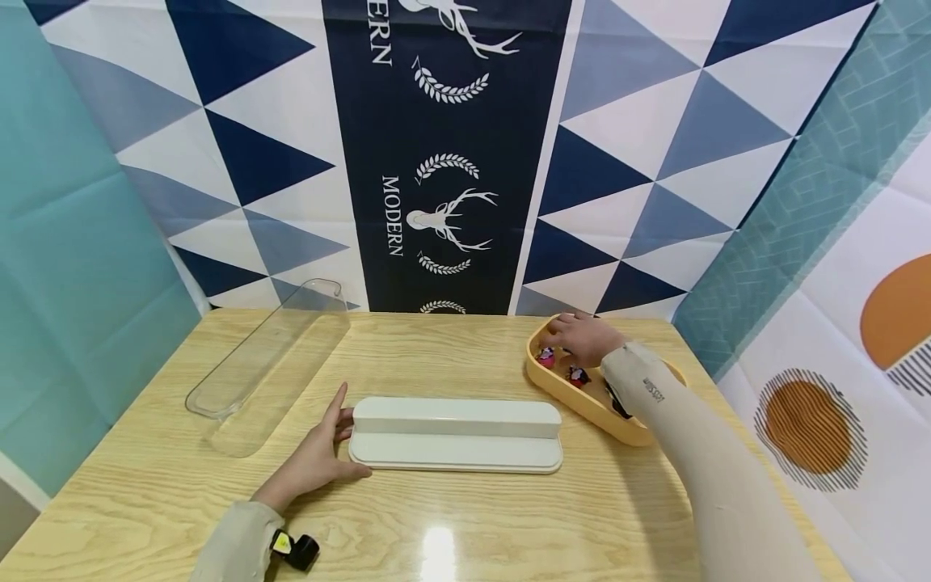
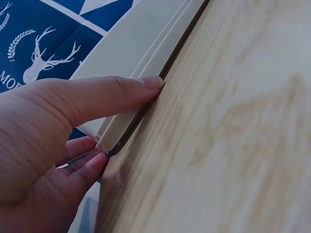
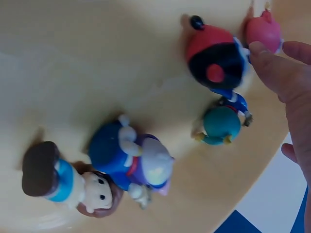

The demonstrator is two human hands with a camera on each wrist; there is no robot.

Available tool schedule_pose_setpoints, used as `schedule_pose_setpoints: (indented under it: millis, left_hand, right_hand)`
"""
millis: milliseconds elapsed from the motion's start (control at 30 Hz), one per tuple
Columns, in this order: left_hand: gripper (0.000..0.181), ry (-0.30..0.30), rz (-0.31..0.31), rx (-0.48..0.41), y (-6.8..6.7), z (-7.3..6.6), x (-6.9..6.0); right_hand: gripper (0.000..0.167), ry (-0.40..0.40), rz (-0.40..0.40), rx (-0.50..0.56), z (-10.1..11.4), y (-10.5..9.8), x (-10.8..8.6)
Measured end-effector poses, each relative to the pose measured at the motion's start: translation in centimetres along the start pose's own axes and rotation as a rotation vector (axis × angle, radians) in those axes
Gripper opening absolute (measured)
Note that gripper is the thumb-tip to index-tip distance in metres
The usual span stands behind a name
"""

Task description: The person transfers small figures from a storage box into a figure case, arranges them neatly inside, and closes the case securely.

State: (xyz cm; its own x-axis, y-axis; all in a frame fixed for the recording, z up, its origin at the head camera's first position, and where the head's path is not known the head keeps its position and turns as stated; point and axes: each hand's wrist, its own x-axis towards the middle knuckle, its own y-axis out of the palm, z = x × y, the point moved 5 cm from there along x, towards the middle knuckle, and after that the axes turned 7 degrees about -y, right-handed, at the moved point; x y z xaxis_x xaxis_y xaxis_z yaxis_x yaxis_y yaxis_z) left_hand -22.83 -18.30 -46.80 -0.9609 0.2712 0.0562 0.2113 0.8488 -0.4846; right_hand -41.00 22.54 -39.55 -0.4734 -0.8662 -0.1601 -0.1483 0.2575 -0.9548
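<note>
A white stepped display base (image 1: 454, 449) lies lengthwise on the table. My left hand (image 1: 316, 457) holds its left end, thumb (image 2: 131, 92) along the near edge and fingertips at the corner. My right hand (image 1: 585, 338) is inside a yellow tray (image 1: 582, 408) of small figurines. In the right wrist view, the thumb (image 3: 265, 56) is beside a red-and-black figurine (image 3: 216, 58), with a pink one (image 3: 262, 34) just beyond; contact is unclear. A teal figurine (image 3: 221, 124), a blue one (image 3: 109, 145) and a brown-haired one (image 3: 99, 194) lie nearby.
On the left of the wooden table (image 1: 465, 356) lies a clear plastic cover (image 1: 269, 364), open side up. Patterned cloth (image 1: 451, 162) hangs along the back edge, and more cloth (image 1: 822, 347) is at the right. My right forearm (image 1: 698, 461) crosses the tray's near end.
</note>
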Motion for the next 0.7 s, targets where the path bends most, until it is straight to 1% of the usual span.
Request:
schedule_pose_setpoints:
  millis: [100,267,433,700]
  left_hand:
    - [0.133,0.0,0.001,0.0,0.03,0.11,0.04]
    - [0.133,-0.003,0.002,-0.007,0.02,0.22,0.04]
    - [0.133,-0.002,-0.001,0.002,-0.04,0.18,-0.01]
    - [0.133,0.005,0.002,-0.01,0.0,0.04,0.02]
  right_hand:
    - [0.045,-0.016,-0.011,0.012,0.17,0.4,-0.04]
    - [0.041,-0.043,-0.061,0.039,0.51,0.86,-0.03]
    - [0.035,-0.06,-0.091,0.026,0.75,0.85,-0.15]
    - [0.035,-0.062,-0.122,0.021,0.64,0.79,-0.26]
